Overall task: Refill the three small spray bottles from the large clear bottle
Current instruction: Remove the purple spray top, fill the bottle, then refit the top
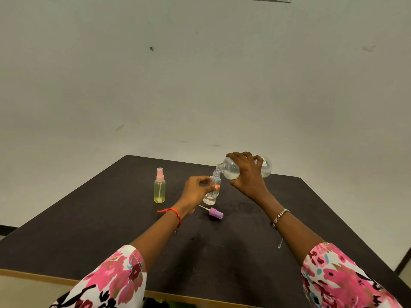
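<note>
My right hand (249, 174) grips the large clear bottle (231, 170), tipped on its side with its open neck over the mouth of a small clear spray bottle (211, 196). My left hand (195, 192) holds that small bottle, slightly tilted, just above the dark table (111, 230). Its purple spray cap (215, 213) with dip tube lies on the table just in front. A yellow-green spray bottle (159, 187) with a pink cap stands upright to the left. Another small bottle partly shows behind the held one; I cannot tell its details.
The table's far edge meets a pale wall. A small metallic object (280, 243) lies on the table near my right forearm. The near wooden edge (33, 275) runs under my floral sleeves.
</note>
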Motion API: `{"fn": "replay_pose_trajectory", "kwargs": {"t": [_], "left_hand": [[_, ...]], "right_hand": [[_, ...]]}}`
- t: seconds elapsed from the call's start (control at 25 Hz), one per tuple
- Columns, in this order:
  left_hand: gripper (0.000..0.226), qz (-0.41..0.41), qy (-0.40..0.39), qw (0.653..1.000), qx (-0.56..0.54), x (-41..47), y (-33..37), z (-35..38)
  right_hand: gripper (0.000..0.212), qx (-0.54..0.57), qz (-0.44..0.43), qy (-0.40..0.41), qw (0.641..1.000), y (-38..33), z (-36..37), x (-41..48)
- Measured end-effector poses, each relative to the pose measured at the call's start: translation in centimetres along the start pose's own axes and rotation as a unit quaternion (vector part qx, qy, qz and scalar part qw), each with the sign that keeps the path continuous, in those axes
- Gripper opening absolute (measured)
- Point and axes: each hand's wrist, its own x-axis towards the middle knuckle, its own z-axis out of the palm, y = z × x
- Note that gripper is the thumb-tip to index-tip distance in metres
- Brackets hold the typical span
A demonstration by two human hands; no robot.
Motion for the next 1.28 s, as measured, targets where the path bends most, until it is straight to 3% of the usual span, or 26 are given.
{"fn": "replay_pose_trajectory", "kwargs": {"t": [1.28], "left_hand": [[0.04,-0.002,-0.001,1.0,0.003,0.21,-0.46,0.17]], "right_hand": [[0.06,-0.001,-0.008,0.008,1.0,0.0,0.0,-0.27]]}}
